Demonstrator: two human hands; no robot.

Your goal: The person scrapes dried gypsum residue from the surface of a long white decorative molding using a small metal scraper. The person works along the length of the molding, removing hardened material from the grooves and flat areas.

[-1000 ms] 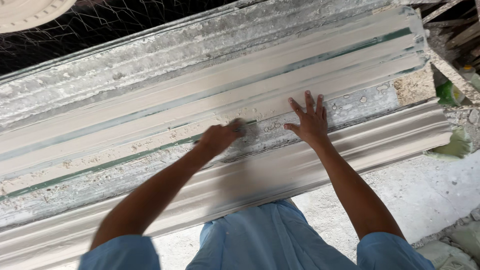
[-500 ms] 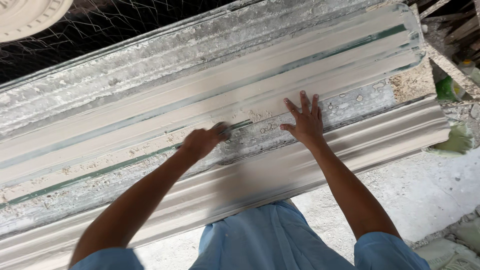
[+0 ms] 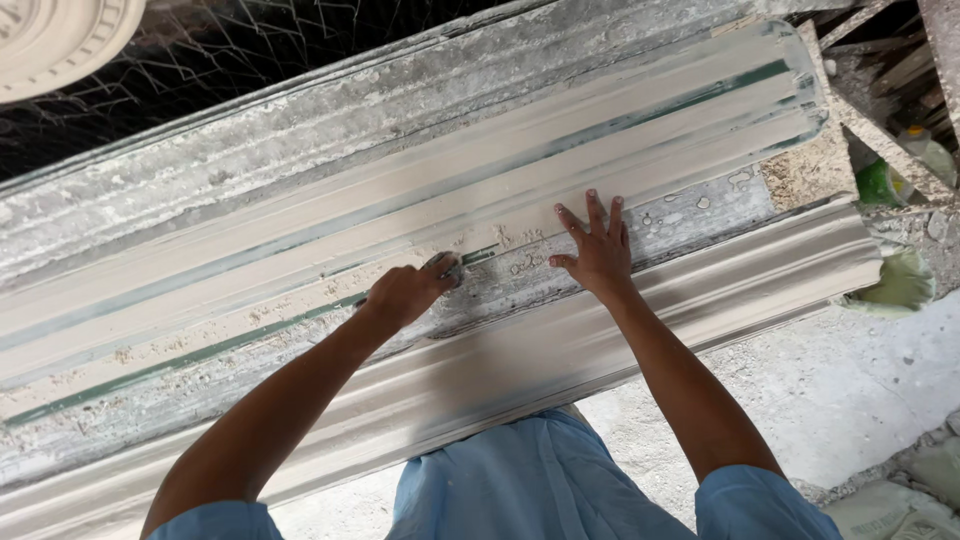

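Note:
A long ridged plaster cornice moulding (image 3: 520,170) lies across the work surface, coated in wet grey-white plaster. My left hand (image 3: 405,293) is closed on a small scraper tool (image 3: 445,265), its tip pressed against the lower flat band of the moulding. My right hand (image 3: 597,250) lies flat, fingers spread, on the same band a little to the right. Plaster crumbs and scrape marks lie between the two hands. A second, nearer moulding strip (image 3: 560,355) runs along the front edge under my forearms.
A round white plaster medallion (image 3: 55,40) sits at the top left on dark wire mesh (image 3: 230,60). Wooden slats (image 3: 880,60) and a green bottle (image 3: 875,180) stand at the right end. Dusty white floor (image 3: 800,400) lies below right.
My left hand with the scraper has slid left along the band. My right hand has shifted slightly left and stays flat on the moulding.

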